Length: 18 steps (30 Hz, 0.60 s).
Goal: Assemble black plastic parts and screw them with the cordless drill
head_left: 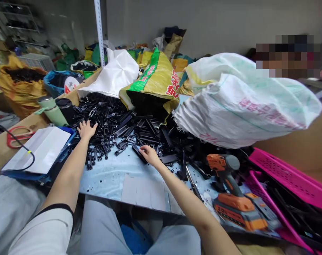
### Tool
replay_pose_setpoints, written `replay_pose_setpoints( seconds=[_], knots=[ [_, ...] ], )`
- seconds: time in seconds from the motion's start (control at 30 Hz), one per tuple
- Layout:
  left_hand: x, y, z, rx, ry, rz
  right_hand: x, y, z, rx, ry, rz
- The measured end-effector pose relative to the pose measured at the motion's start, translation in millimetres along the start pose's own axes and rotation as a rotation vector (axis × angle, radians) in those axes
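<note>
My left hand point(87, 130) lies with its fingers spread on the left part of a heap of small black plastic parts point(107, 120). My right hand point(149, 156) is lower and nearer the middle, pinching a long, flat black plastic piece point(138, 153) at the heap's front edge. That piece lies slanted, close to the light blue table surface point(102, 180). More long black pieces point(147, 129) are piled just beyond my right hand.
White sacks point(115, 72) point(246, 109) and a yellow-green sack point(153, 81) stand behind the heap. An orange cordless drill point(230, 191) and pink basket point(288, 180) are on the right. A green flask point(53, 111), scissors point(18, 136) and papers point(38, 148) are on the left.
</note>
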<state>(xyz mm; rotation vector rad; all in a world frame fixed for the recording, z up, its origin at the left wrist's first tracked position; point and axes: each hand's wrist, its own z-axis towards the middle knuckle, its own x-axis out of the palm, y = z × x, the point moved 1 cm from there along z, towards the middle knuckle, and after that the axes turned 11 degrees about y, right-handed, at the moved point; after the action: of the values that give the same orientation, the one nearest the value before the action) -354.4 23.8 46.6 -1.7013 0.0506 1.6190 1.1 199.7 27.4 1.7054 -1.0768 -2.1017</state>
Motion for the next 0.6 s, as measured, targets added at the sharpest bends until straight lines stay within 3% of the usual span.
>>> replay_pose_setpoints(
  seconds=[0.07, 0.2, 0.27, 0.47, 0.53, 0.6],
  knots=[
    [14.3, -15, -10, 0.058, 0.042, 0.070, -1, -8, 0, 0.025, -0.022, 0.025],
    [45.8, -55, -55, 0.194, 0.053, 0.177, -5, -12, -6, 0.050, -0.034, 0.014],
    [51.8, -69, -70, 0.286, 0.047, 0.200, -7, -8, -14, 0.042, -0.042, 0.001],
    [18.8, -90, -103, 0.422, -0.036, 0.130, -29, -3, -51, 0.061, -0.077, -0.068],
    [12.8, -100, -132, 0.475, -0.019, 0.090, -40, -6, -56, 0.086, -0.098, -0.092],
    [19.7, -113, -174, 0.587, 0.058, 0.024, -48, -10, -51, 0.112, -0.116, -0.118]
  ],
)
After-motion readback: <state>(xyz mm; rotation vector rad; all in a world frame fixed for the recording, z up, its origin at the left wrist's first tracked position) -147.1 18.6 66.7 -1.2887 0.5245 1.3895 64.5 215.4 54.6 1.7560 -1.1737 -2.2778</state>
